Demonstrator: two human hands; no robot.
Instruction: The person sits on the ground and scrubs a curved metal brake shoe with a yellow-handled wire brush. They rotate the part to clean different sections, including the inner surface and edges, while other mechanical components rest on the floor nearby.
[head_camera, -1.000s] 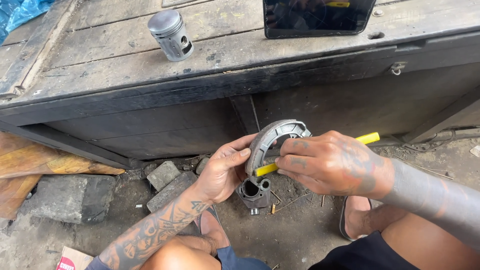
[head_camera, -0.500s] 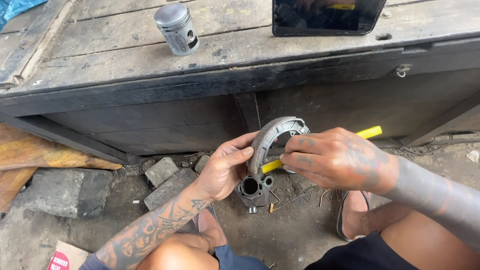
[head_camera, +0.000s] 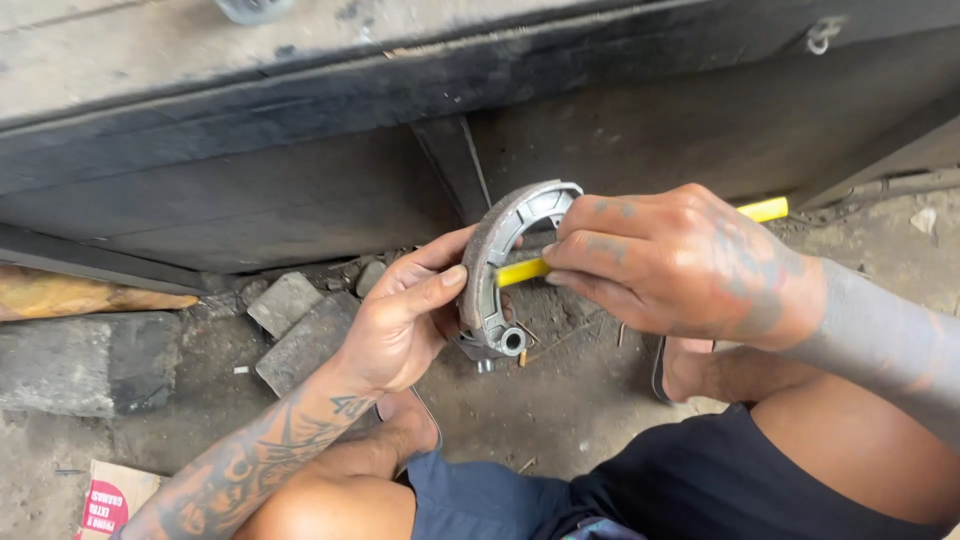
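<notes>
Left hand (head_camera: 405, 320) gripped the curved metal brake shoe (head_camera: 497, 268), thumb laid along its outer lining and fingers wrapped behind the lower part, holding it upright in the air just above the dirt ground (head_camera: 560, 400) and in front of the dark wooden workbench (head_camera: 300, 170). Right hand (head_camera: 680, 262) was clenched around a yellow-handled tool (head_camera: 768, 209), the handle end protruding past the knuckles toward the right and the yellow shaft (head_camera: 520, 271) passing from the fingers to the inner web of the shoe, where it touched the metal. Both hands were close together, the right fingertips just beside the shoe's inner edge. At the bottom of the shoe, a round pivot eye (head_camera: 513, 343) was visible. Below the hands were the person's bare knees and dark blue shorts (head_camera: 640, 490). To the left, several flat grey stones (head_camera: 300, 335) lay on the ground near the foot of the bench, with a wooden plank (head_camera: 80, 297) further left and a piece of cardboard with a red print (head_camera: 108, 500) at the lower left corner.
</notes>
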